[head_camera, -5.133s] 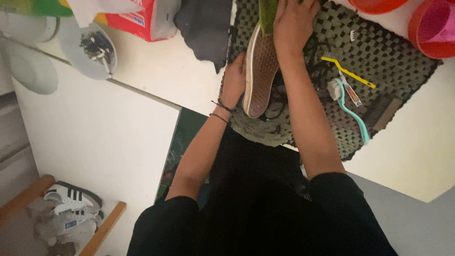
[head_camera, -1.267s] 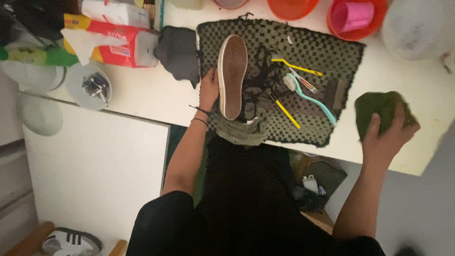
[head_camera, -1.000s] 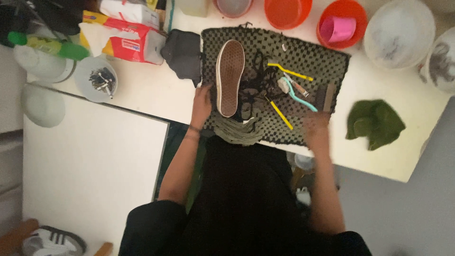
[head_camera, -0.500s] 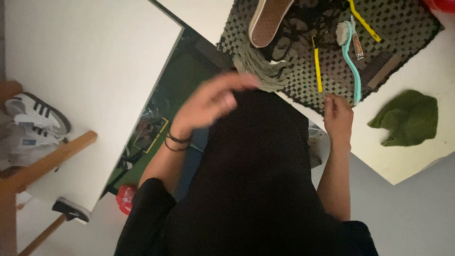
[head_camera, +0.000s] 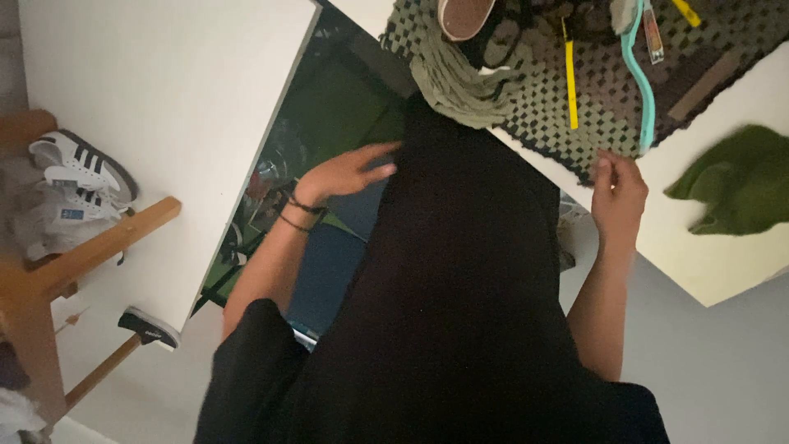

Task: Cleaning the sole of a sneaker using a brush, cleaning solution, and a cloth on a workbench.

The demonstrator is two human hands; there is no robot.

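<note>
My left hand [head_camera: 349, 171] hangs off the table beside my black clothing, fingers apart and holding nothing. My right hand [head_camera: 618, 191] rests at the near edge of the checked green mat [head_camera: 534, 99], fingertips touching its border. On the mat lie a shoe [head_camera: 464, 15] sole up at the top edge of view, a yellow stick [head_camera: 568, 78] and a teal toothbrush [head_camera: 637, 90]. A crumpled green cloth [head_camera: 740, 182] lies on the white table [head_camera: 740, 255] to the right of my right hand.
A white cabinet side [head_camera: 173, 123] fills the upper left. White striped sneakers [head_camera: 78, 168] sit on a wooden rack [head_camera: 90, 251] at the far left. A dark shoe [head_camera: 148, 327] lies on the floor below. Grey floor [head_camera: 723, 370] shows at the lower right.
The view has dropped from the tabletop toward my body and the floor. My left hand left the shoe and came down by my side. My right hand put the green cloth down and moved to the mat's edge.
</note>
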